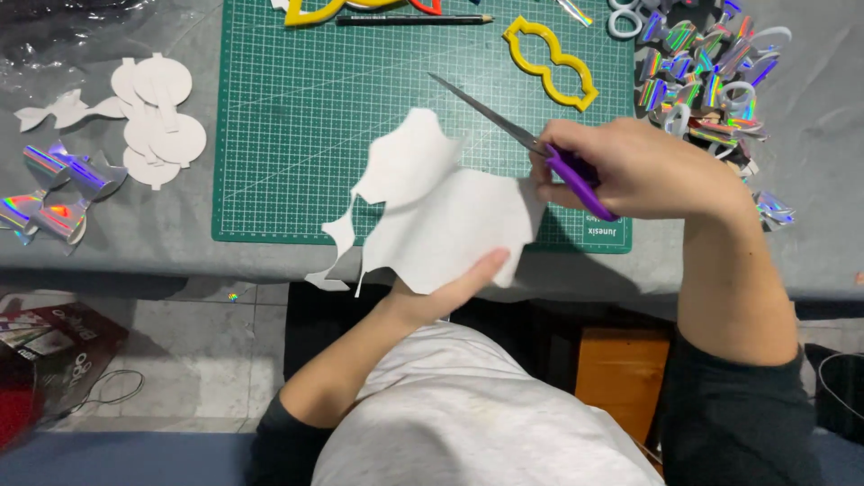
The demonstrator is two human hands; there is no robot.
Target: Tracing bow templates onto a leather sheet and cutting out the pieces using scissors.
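The white sheet (441,216), already cut into scalloped curves along its left edge, hangs in the air above the near edge of the green cutting mat (297,135), its long axis running from lower left to upper right. My left hand (450,288) holds it from below, thumb pressed flat on the lower edge in a pinching grip, with the fingers hidden behind the sheet. My right hand (630,166) sits just to the right of the sheet, touching its right edge, and its grip is closed through the purple handles of the scissors (531,144). The blades run long and slim from that hand up and to the left, tip pointing toward the far left of the mat, passing just above the sheet's upper right corner; I cannot tell how far the blades are parted. So the sheet lies left of and slightly below the scissors, and the right hand is the nearer to the cutting edge. Further out on the grey worktop (135,234) lie white cut-out shapes (157,121) and holographic bows (54,193) to the left, a yellow template (549,63) and a pencil (414,19) on the mat, and a heap of holographic scraps (711,85) at the far right.
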